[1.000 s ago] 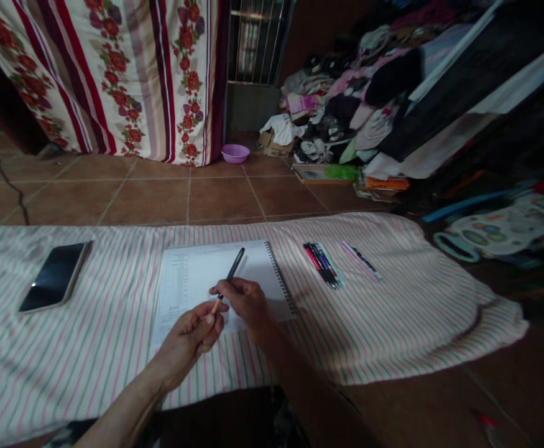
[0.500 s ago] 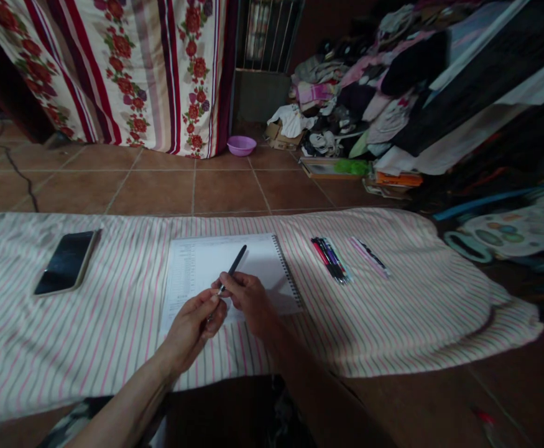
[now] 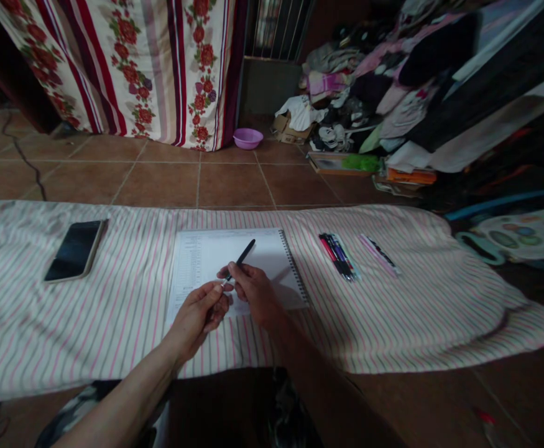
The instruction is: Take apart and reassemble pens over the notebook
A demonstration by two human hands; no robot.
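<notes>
Head view: your right hand (image 3: pixel 255 290) pinches the pen (image 3: pixel 245 253), dark end jutting beyond the closed fingers (image 3: pixel 236 272); your left hand (image 3: pixel 202 308) pinches its lower end.

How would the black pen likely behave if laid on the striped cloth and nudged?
Being slim and straight, the black pen is probably light and stiff. Its shaft looks roundish, so it may roll, though the creases in the striped cloth could slow it.
</notes>
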